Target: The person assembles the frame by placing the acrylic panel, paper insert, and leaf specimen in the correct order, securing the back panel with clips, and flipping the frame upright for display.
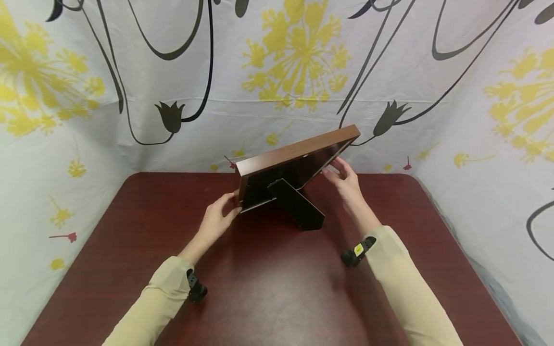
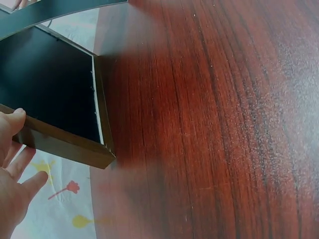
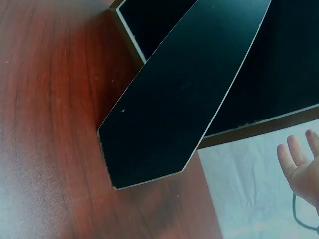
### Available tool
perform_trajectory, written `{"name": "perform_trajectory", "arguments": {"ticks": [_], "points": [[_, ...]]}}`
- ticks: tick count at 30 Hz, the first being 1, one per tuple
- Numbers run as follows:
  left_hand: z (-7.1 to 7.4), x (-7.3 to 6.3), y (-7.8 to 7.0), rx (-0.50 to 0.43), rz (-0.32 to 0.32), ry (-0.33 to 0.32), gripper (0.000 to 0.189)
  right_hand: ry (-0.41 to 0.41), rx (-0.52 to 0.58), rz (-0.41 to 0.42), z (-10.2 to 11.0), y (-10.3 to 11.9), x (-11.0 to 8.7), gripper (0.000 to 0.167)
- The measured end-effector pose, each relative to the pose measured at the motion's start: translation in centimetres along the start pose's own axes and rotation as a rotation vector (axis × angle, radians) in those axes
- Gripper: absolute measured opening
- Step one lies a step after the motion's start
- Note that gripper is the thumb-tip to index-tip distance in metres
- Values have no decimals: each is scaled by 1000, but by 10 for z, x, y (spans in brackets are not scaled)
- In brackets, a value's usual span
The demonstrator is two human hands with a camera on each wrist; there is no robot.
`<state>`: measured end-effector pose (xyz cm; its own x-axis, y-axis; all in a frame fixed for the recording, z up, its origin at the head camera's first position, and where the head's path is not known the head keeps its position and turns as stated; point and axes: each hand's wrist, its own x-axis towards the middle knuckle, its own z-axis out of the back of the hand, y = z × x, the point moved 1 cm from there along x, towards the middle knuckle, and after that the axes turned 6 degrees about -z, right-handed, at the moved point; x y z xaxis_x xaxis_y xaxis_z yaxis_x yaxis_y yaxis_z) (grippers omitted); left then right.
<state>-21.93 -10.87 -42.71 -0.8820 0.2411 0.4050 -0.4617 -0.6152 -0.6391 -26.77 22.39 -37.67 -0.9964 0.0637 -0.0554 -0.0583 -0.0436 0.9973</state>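
A brown wooden picture frame (image 1: 298, 150) is tilted over the far part of the table, its black back facing me. From that back a black easel leg (image 1: 298, 204) sticks out toward the table. My left hand (image 1: 215, 216) grips the frame's left side, thumb on the back edge and fingers beyond the wooden rim, as the left wrist view shows. At the right side is my right hand (image 1: 346, 185), fingertips close by the frame's edge. In the right wrist view the fingers (image 3: 297, 152) are loosely extended, with a gap between them and the rim.
The dark red wood-grain table (image 1: 277, 288) has rounded far corners. Behind and beside it hangs a white cloth (image 1: 216, 144) printed with yellow flowers and grey stems. A black wrist camera (image 1: 196, 288) sits on the left sleeve, another camera (image 1: 352, 257) on the right.
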Motion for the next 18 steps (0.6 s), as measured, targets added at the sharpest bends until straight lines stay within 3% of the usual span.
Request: {"name": "perform_trajectory", "arguments": {"ticks": [10, 14, 18], "points": [[0, 1, -1, -31, 68, 23, 39, 6, 8, -14, -6, 3, 1, 53], [-1, -1, -2, -8, 76, -16, 38, 20, 4, -5, -8, 5, 3, 55], [-3, -6, -3, 35, 37, -69, 37, 30, 4, -7, -11, 8, 5, 55]]}}
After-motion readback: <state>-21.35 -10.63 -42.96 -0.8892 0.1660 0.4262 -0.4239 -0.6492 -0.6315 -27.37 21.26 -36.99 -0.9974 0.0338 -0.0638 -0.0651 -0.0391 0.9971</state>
